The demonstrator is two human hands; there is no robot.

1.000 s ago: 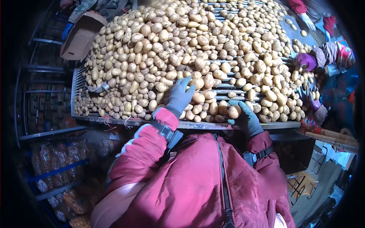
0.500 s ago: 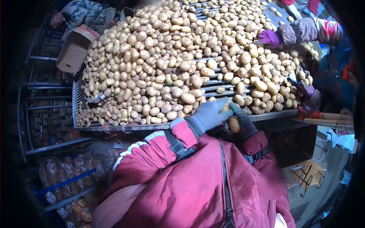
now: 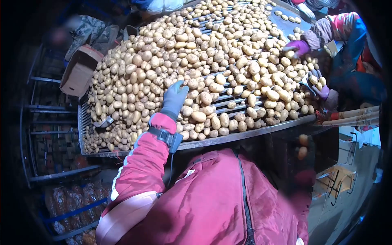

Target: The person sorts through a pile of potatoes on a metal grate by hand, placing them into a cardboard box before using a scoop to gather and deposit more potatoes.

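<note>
My left hand (image 3: pixel 175 100), in a grey-blue glove, reaches over the heap of potatoes (image 3: pixel 139 81). Its fingers are slightly bent and apart, touching or just above the potatoes, with none seen in its grasp. To the right, beyond the front rail, is my right hand (image 3: pixel 305 161) in a dark glove, hard to make out against the shadow. Two potatoes, an upper one (image 3: pixel 303 140) and a lower one (image 3: pixel 302 153), show in that hand, slightly blurred. Below it stands a dark open box (image 3: pixel 326 149).
The heap lies on a slatted metal rack (image 3: pixel 228 102) with a front rail (image 3: pixel 245 134). A co-worker's purple-gloved hands (image 3: pixel 300 48) work at the right side. An open cardboard box (image 3: pixel 77 77) stands at the left. Filled bags (image 3: pixel 77 204) lie lower left, and wooden poles (image 3: pixel 355 116) jut out right.
My hands have parted. The left has moved up and left onto the heap; the right has swung right and down past the rail with potatoes. The view has shifted slightly.
</note>
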